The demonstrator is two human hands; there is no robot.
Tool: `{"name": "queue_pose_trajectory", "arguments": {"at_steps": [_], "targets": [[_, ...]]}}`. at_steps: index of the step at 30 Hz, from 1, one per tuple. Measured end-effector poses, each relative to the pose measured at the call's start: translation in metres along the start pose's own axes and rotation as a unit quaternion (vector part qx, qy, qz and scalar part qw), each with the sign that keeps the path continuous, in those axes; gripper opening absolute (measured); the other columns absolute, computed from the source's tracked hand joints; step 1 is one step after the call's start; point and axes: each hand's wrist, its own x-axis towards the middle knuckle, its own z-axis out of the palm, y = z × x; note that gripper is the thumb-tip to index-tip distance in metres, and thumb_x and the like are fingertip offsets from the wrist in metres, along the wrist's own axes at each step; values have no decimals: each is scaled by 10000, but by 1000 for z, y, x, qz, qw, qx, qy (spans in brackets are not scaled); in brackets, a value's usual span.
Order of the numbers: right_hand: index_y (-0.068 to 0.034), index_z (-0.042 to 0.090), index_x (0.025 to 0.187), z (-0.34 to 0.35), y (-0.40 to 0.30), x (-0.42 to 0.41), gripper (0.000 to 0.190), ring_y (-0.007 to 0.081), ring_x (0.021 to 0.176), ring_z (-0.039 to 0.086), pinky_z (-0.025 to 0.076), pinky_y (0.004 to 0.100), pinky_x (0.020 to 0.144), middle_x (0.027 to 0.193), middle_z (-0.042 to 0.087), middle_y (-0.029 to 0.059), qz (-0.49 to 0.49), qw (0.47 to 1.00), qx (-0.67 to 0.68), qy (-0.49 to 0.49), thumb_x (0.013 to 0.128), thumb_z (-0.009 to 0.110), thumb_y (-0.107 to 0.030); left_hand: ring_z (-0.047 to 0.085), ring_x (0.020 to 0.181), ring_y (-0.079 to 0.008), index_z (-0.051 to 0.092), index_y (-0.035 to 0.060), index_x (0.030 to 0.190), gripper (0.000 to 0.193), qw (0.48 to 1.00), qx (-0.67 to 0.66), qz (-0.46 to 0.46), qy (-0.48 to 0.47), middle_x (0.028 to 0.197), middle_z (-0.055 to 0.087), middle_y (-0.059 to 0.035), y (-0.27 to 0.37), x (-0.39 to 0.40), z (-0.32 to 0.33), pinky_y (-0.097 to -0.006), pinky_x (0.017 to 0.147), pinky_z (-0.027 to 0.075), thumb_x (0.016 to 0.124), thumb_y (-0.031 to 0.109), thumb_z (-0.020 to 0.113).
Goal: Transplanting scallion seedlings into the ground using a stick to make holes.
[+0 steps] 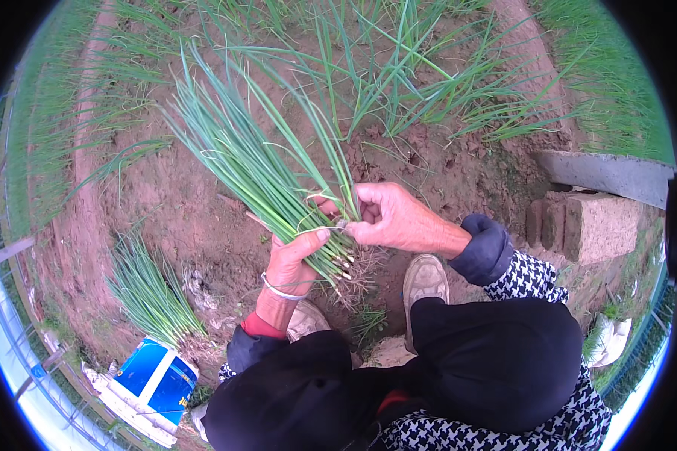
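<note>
My left hand (294,260) is closed around a thick bundle of green onions (254,175), thumb across the stems near the base. The leaves slant up and to the left; pale bulb ends and brown roots (358,273) hang out below my grip. With its fingertips, my right hand (398,220) pinches the lower stems of a few green onions (344,191) against the right side of the bundle. A white band (285,293) circles my left wrist.
Growing green onions (395,90) stand in the soil ahead. Another pulled bunch (152,293) lies at lower left, beside a blue and white container (155,377). To the right are bricks (598,225) under a grey slab (603,172). My shoes (426,279) rest on bare soil.
</note>
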Motion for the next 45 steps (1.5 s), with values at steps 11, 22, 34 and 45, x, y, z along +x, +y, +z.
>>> {"name": "queue_pose_trajectory", "arguments": {"at_steps": [11,22,34,45], "targets": [[-19,557,791,-78,44,-60,175,84,577,466,407,239,507,693,488,17,-81,871,-257,410,722,703,-86,587,781,-185,496,30,1086,374,990,23,98,103,829,566,-68,12,6,-31,-327,676,520,737,-39,611],[-6,636,904,-110,147,-85,151,96,685,572,466,252,617,790,610,33,74,882,-64,460,778,634,-89,569,764,-186,475,37,1106,391,990,35,70,114,875,553,-67,6,4,-25,-423,784,496,742,-23,605],[-26,633,906,-113,137,-92,162,132,764,587,471,285,728,802,633,66,139,885,-114,429,763,636,-101,568,763,-185,475,25,1095,369,991,35,73,102,858,554,-71,4,3,-29,-380,763,498,749,-30,593],[-2,653,857,-110,118,-78,173,166,633,613,487,300,630,711,642,115,102,875,-169,442,729,656,-117,558,754,-182,485,28,1079,357,991,20,67,112,847,553,-74,2,3,-28,-319,698,485,742,-24,593]]}}
